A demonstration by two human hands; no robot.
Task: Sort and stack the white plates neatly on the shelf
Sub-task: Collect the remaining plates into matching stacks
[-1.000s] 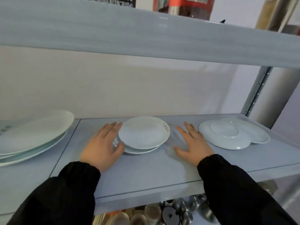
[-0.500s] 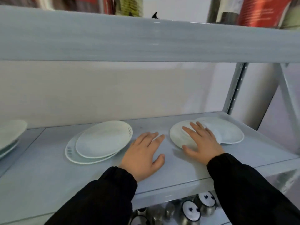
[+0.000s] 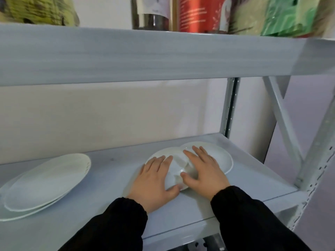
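Both hands lie palm down, fingers spread, near the shelf's (image 3: 94, 225) front right corner. The left hand (image 3: 154, 180) and right hand (image 3: 203, 171) flank a small white plate (image 3: 176, 170), thumbs pressing its near rim, clamping nothing. It overlaps a larger plate (image 3: 220, 156). A two-plate stack (image 3: 47, 182) sits toward the left edge.

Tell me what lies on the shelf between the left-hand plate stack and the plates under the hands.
Nothing: in the head view the shelf is bare between the plate stack and the plates under the hands.
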